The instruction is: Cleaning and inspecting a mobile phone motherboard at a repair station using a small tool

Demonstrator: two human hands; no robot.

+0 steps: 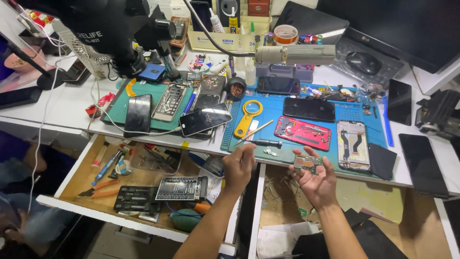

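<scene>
Right hand (317, 181) grip pinches a flat green circuit board (306, 164); left hand (238, 165) grip loosely curled, empty.

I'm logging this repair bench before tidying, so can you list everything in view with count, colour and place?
circuit board: 1, green, held in right hand over the mat's front edge
work mat: 1, blue, right of desk
red phone frame: 1, red, mat centre
open phone chassis: 1, silver, mat right
dark phone: 1, black, mat rear
magnifier: 1, yellow, mat left
screwdriver: 1, black, mat front
green mat: 1, green, left of desk
pliers: 1, orange handles, open left drawer
computer mouse: 1, black, desk rear right
left hand: 1, empty, above drawer edge
right hand: 1, palm up
</scene>
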